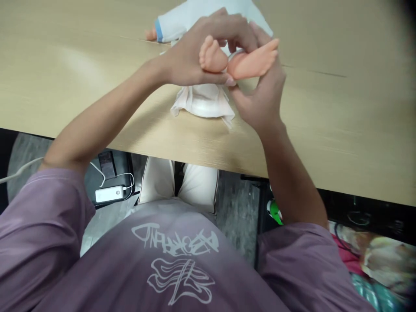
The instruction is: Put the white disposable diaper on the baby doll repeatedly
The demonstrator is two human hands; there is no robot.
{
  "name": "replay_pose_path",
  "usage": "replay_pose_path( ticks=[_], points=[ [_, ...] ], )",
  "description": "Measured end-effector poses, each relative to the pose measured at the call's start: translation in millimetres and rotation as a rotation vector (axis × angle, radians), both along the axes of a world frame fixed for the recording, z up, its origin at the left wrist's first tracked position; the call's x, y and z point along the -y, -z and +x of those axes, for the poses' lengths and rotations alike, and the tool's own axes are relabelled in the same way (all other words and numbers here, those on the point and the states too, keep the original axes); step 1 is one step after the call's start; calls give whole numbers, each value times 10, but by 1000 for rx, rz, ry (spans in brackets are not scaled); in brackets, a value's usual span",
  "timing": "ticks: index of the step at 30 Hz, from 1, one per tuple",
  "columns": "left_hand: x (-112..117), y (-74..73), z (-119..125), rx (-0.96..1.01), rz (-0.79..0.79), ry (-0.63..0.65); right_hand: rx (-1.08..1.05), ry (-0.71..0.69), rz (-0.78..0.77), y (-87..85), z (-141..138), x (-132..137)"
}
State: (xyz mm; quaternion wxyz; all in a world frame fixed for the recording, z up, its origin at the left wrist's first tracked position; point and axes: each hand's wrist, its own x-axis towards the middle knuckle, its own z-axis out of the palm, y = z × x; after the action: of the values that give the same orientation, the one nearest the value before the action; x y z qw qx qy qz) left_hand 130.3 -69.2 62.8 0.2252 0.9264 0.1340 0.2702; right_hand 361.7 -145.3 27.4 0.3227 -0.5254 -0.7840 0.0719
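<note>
A baby doll lies on the wooden table (325, 117), dressed in a white top with a blue cuff (182, 19). Its two bare feet (237, 60) point toward me and are lifted off the table. My left hand (195, 52) wraps around the doll's legs from the left, thumb under the feet. My right hand (260, 95) grips the doll's right foot from below and the right. A white diaper (203, 102) lies on the table under the doll's raised bottom.
The table edge runs across the middle of the view. Below it are my light trousers (182, 182), a white power bank (108, 193) with cables on the floor, and colourful bags (373, 255) at the lower right.
</note>
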Motion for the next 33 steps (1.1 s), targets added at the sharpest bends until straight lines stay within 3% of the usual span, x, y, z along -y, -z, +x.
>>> replay_pose_path(
  ticks=[3, 6, 12, 17, 20, 26, 33],
  points=[
    [-5, 59, -148, 59, 111, 63, 125, 2, 7, -24, -2, 82],
    [-73, 167, -399, 74, 193, 61, 170, 18, -10, 56, 154, 162],
    [-190, 562, -902, -124, 177, 37, 86, -61, -85, 507, 450, 126],
    [-224, 774, -1052, -206, 196, 36, 55, -54, 12, 761, 506, 102],
    [-234, 834, -1066, -248, 213, 33, 86, -68, 29, 746, 506, 130],
    [-200, 906, -1090, -241, 151, 39, 172, -109, -135, 587, 503, 176],
    [-90, 751, -1058, -248, 7, 10, 188, -140, -201, 645, 574, 117]
  ],
)
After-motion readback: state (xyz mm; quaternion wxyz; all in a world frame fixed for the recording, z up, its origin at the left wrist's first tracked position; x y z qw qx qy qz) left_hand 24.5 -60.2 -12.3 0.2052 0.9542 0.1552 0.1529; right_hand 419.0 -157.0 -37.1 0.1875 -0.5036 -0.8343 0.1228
